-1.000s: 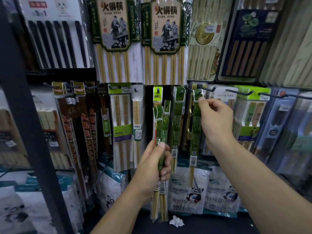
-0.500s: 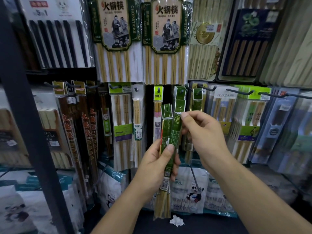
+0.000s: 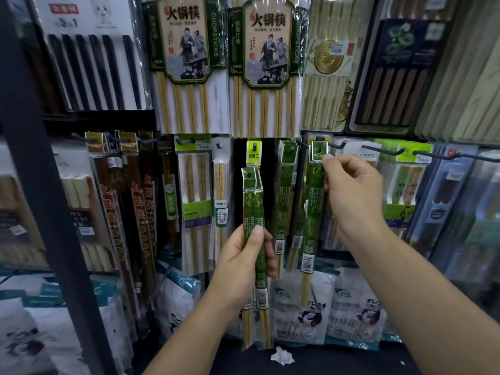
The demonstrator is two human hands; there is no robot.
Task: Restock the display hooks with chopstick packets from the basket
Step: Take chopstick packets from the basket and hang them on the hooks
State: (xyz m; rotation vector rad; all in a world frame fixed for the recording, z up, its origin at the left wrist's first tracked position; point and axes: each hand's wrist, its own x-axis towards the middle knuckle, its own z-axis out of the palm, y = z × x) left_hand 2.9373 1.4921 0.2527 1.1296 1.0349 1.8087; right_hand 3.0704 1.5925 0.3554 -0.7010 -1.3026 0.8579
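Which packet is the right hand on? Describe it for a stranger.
Find the two large hot-pot chopstick packs up top. Just below the right one, by a dark hook, is a slim green chopstick packet. Only it is pinched by the right hand.

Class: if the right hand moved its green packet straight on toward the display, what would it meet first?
The right hand would likely meet the hook behind the top of its packet; depth is unclear.
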